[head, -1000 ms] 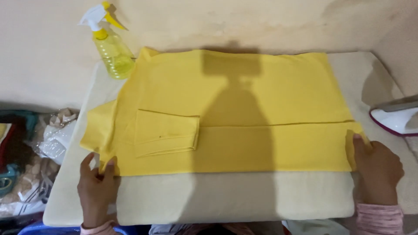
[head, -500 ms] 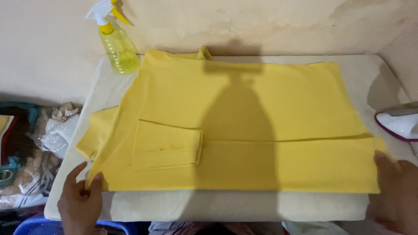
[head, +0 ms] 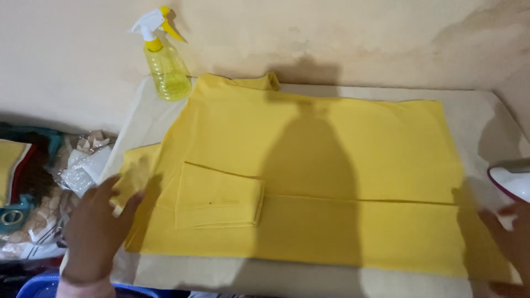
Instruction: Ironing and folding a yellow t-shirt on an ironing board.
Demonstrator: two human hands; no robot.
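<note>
A yellow shirt [head: 331, 165] lies flat and partly folded on a beige padded board [head: 486, 110], with one sleeve folded across its front. My left hand [head: 96, 232] hovers over the shirt's left edge near the collar, fingers apart, holding nothing. My right hand [head: 510, 237] is at the shirt's right hem by the frame's edge, fingers spread, partly cut off.
A yellow spray bottle [head: 164, 60] with a white trigger stands at the board's far left corner against the wall. A white and magenta iron [head: 510, 179] rests at the right edge. Bags and clothes [head: 33, 187] pile up on the left. A blue basket rim [head: 38, 284] shows below.
Both hands have let go of the shirt's near corners. The left hand moved up beside the collar, the right hand out past the hem. The shirt now lies nearer the board's front edge.
</note>
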